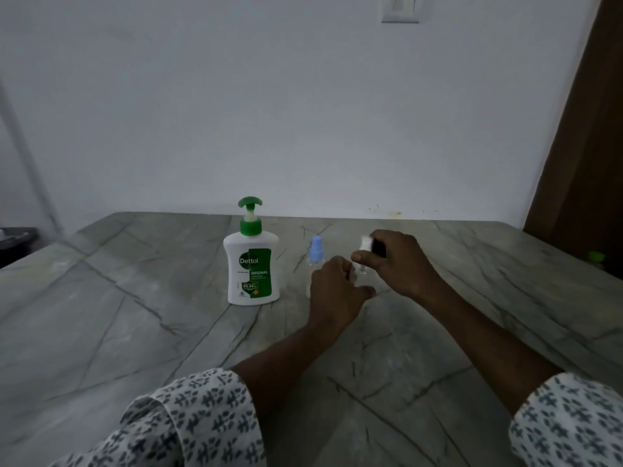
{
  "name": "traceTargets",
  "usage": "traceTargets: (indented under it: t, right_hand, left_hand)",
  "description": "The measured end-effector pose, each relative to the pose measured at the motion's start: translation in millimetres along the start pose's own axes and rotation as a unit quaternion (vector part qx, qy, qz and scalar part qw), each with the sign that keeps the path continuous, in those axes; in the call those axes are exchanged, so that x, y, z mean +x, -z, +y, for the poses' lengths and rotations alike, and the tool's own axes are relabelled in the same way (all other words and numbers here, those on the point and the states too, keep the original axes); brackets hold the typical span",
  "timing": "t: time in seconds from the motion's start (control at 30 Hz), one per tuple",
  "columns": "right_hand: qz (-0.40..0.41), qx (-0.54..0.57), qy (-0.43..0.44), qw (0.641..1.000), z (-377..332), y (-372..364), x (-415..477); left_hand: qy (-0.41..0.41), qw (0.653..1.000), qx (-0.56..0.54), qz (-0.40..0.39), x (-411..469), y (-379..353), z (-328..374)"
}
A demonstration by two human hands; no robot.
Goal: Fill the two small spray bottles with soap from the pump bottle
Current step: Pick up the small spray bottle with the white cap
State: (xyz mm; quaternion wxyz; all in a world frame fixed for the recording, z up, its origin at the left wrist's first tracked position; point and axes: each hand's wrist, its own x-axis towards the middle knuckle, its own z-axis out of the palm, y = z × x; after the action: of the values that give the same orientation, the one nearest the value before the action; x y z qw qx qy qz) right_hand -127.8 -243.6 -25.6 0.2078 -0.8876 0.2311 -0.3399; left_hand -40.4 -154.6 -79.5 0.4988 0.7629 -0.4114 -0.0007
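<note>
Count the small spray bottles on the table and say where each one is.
2. The blue-capped spray bottle stands just right of the pump bottle; the white-capped spray bottle is farther right, held by the left hand and right hand, mostly hidden.

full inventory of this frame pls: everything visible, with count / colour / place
pump bottle: 1, white with green pump, upright on the table, left of both spray bottles
blue-capped spray bottle: 1, clear body, upright just right of the pump bottle
white-capped spray bottle: 1, clear body, between both hands
table: 1, grey veined stone, fills the foreground
switch plate: 1, white, top of the wall
wooden panel: 1, brown, right edge
green object: 1, far right, too small to identify
dark object: 1, black, left edge
sleeves: 2, white with dark print, bottom
left hand: 1, curled round the white-capped bottle's body
right hand: 1, pinches its cap
</note>
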Motion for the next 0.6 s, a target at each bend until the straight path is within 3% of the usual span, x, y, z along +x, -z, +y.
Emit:
traceTargets:
  t: [0.13,0.3,0.43,0.6]
  right_hand:
    - [-0.051,0.022,-0.003,0.998,1.7,5.0,0.1]
    - [-0.038,0.078,-0.031,0.996,-2.9,0.7,-4.8]
    - [-0.082,0.169,-0.048,0.981,-0.1,4.5,-8.0]
    - [-0.039,0.137,-0.072,0.987,0.7,-8.2,-10.8]
  left_hand:
    - [-0.006,1.000,-0.003,-0.006,-3.2,0.1,0.3]
    - [-0.003,1.000,-0.011,-0.002,-3.9,-0.6,0.5]
    - [-0.006,1.000,-0.003,-0.002,-4.2,-0.9,0.3]
    - [-0.023,1.000,0.007,0.009,-4.8,-1.4,0.3]
